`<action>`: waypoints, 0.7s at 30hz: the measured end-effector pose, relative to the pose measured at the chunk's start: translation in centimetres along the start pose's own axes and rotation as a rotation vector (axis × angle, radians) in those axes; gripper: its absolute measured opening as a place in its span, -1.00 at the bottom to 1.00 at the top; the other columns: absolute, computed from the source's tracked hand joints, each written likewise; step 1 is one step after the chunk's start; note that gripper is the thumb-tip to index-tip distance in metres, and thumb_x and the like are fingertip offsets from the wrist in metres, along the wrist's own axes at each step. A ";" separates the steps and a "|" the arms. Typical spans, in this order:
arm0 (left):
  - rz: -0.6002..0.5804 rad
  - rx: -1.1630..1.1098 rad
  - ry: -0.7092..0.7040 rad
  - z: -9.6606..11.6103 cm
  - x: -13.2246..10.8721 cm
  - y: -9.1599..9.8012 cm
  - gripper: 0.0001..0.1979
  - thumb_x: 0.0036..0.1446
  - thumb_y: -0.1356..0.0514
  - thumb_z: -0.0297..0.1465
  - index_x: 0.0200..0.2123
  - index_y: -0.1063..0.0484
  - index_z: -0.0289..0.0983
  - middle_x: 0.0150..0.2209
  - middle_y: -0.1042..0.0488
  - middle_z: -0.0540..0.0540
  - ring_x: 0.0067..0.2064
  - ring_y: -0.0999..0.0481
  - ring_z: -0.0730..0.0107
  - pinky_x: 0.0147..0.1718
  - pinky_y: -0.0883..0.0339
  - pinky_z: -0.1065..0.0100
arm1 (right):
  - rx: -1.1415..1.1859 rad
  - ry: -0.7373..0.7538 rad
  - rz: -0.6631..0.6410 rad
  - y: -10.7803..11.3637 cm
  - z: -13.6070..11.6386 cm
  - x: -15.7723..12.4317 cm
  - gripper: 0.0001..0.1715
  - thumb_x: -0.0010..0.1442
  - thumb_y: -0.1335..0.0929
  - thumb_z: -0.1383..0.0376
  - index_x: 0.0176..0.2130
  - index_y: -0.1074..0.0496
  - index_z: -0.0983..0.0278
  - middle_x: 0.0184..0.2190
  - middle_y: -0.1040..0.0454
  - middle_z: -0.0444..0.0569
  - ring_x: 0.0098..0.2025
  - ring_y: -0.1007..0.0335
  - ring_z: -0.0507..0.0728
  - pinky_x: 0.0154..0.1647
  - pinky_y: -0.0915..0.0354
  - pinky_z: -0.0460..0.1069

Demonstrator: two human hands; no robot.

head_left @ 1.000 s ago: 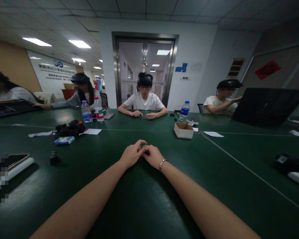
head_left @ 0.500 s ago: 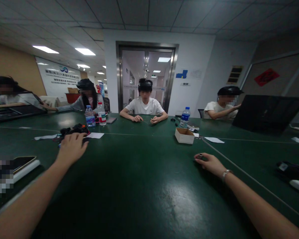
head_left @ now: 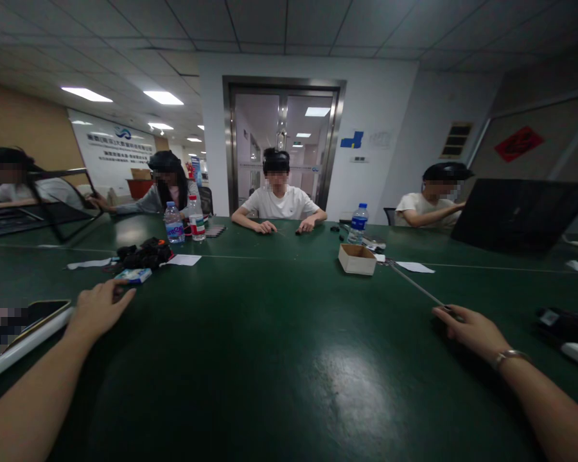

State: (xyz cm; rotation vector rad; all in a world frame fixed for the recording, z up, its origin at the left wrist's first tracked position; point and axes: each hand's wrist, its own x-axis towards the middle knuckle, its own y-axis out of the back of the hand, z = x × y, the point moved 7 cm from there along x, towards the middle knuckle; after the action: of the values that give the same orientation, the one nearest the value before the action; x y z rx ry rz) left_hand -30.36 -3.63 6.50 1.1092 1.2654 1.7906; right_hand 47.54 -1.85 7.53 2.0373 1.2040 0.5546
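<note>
My left hand (head_left: 96, 311) hovers over or rests on the table at the left, thumb apart from the curled fingers, with nothing visible in it. Just beyond its fingertips lies a small blue and white packet (head_left: 135, 276). A tangled black bundle (head_left: 144, 254) with an orange bit sits behind that packet. On the right side, my right hand (head_left: 476, 332) pinches a small dark metallic object (head_left: 455, 314) between thumb and fingers; its kind is too small to make out. A bracelet circles that wrist.
An open cardboard box (head_left: 356, 260) and a water bottle (head_left: 359, 222) stand right of centre. Two bottles (head_left: 175, 223) stand further left. Phone (head_left: 43, 317) lies at left, black device (head_left: 566, 324) at right. Several people sit around the green table (head_left: 270, 353).
My left hand has drawn back and left from the black bundle, uncovering the blue and white packet. My right hand has moved right and slightly nearer, still pinching the small object.
</note>
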 end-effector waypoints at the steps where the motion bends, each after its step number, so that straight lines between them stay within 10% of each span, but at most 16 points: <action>1: -0.003 0.014 0.013 -0.1 -0.1 0.1 -0.47 0.13 0.22 -0.13 0.01 -0.20 -0.32 -0.11 -0.40 -0.23 -0.09 -0.33 0.16 -0.08 -0.14 0.24 | -0.013 -0.006 0.016 0.2 -0.1 -0.1 -0.74 0.00 -0.27 0.14 -0.38 -0.39 0.27 -0.66 -0.41 0.12 -0.62 -0.33 0.17 -0.56 -0.15 0.03; 21: -0.119 -0.166 -0.051 2.2 -0.4 -0.7 -0.55 0.05 0.02 -0.09 -0.11 -0.33 -0.25 -0.20 -0.44 -0.14 -0.19 -0.43 0.20 -0.25 -0.25 0.31 | 0.208 -0.084 0.147 1.3 2.7 0.6 -0.59 -0.24 -0.42 0.14 -0.38 -0.29 0.27 -0.58 -0.43 0.00 -0.56 -0.35 0.13 -0.52 -0.27 0.00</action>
State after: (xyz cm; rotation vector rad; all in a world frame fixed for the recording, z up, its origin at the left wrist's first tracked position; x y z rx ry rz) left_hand -28.15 -2.92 6.10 0.9609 1.1076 1.7336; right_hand 50.41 -2.72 6.71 2.3155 1.1066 0.4216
